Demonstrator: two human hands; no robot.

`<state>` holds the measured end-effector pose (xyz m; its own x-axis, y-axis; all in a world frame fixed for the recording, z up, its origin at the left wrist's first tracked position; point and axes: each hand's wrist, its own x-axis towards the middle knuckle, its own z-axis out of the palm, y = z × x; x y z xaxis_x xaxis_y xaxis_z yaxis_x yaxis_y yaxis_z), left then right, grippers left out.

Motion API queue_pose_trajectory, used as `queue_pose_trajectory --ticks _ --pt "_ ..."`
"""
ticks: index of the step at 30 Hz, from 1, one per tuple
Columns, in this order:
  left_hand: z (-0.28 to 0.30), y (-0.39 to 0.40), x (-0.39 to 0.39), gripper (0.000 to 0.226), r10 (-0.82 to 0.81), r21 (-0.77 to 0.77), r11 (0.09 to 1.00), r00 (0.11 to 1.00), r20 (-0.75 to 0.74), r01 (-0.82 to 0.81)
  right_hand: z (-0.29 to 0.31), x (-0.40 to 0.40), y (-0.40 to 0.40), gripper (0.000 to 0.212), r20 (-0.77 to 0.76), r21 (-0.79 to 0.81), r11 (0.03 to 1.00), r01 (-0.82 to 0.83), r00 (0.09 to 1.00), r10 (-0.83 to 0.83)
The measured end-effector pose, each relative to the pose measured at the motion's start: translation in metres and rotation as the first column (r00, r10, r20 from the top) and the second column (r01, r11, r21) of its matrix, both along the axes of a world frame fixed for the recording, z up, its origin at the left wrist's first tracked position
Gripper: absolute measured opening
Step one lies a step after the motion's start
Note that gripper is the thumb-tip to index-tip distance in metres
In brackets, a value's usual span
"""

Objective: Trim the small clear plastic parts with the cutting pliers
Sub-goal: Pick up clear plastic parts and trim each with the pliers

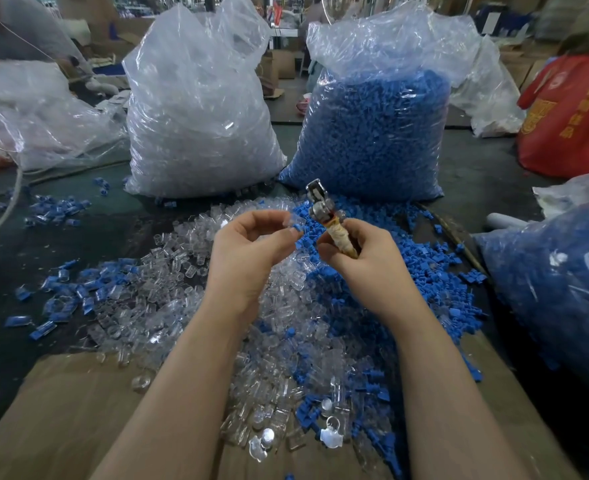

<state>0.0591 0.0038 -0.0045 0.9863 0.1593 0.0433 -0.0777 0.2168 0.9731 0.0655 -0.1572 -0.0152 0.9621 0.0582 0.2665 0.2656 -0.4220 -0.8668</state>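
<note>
Your left hand (248, 244): raised over the heap, thumb and fingertips pinching one clear plastic part (292, 221) with a small blue piece (299, 231) touching it.

Your right hand (362, 258): fingers curled round the wrapped handles of the cutting pliers (327, 216), metal head pointing up and away from you, just beside the pinched part; whether the blades are apart is not readable.

Desk (476, 157), dark top: a loose pile of clear parts (189, 292) under and left of your hands, mixed on the right with a spread of blue parts (421, 271).

Cardboard sheet (64, 414): lies at the near edge, partly under the pile.

Behind the pile: bag of clear parts (199, 109) at left, bag of blue parts (376, 133) at right, both upright and open-topped.

Far right: a red bag (573, 116); nearer, another bag of blue pieces (560, 289) bearing a small label.
</note>
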Motion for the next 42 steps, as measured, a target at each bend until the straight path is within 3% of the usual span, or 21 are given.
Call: queue_pose_trajectory --ticks 8,27,33,37,42 --pt "0.0 -0.001 -0.001 0.017 -0.003 0.191 0.982 0.999 0.038 -0.005 0.003 -0.001 0.009 0.011 0.088 0.052 0.999 0.01 0.996 -0.014" --pt "-0.001 -0.003 0.001 0.017 -0.018 0.215 0.977 1.0 0.02 0.013 0.002 0.001 0.011 0.006 0.057 0.01 1.0 -0.001 0.998 0.0" --pt "-0.001 -0.003 0.001 0.02 0.016 0.072 0.997 1.0 0.007 -0.017 0.004 0.001 0.006 0.006 -0.031 0.064 0.998 -0.009 0.999 0.011" --pt "0.001 0.001 0.002 0.024 0.019 -0.057 0.998 1.0 0.021 -0.018 0.001 0.001 -0.003 0.009 -0.092 -0.022 0.999 -0.034 0.995 0.032" --pt "0.003 0.002 0.001 0.026 0.022 -0.064 0.998 0.998 0.051 -0.019 0.001 0.0 -0.005 0.015 -0.15 -0.134 0.985 -0.106 0.985 0.086"
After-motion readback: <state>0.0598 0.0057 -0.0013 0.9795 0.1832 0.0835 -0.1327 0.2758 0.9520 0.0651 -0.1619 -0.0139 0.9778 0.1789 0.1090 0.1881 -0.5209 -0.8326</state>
